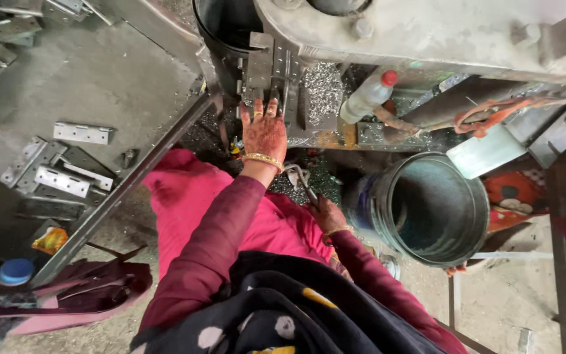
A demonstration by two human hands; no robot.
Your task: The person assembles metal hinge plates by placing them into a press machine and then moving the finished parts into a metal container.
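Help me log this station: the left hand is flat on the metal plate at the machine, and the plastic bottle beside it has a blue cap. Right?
Not quite. The head view shows the plastic bottle with a red cap, not blue. The rest holds: the left hand is flat on the metal plate at the machine.

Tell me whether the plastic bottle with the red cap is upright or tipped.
Tipped: the plastic bottle lies slanted on the machine bed, red cap on.

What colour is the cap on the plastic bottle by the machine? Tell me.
Red. The bottle lies tilted beside the metal shavings, in the head view.
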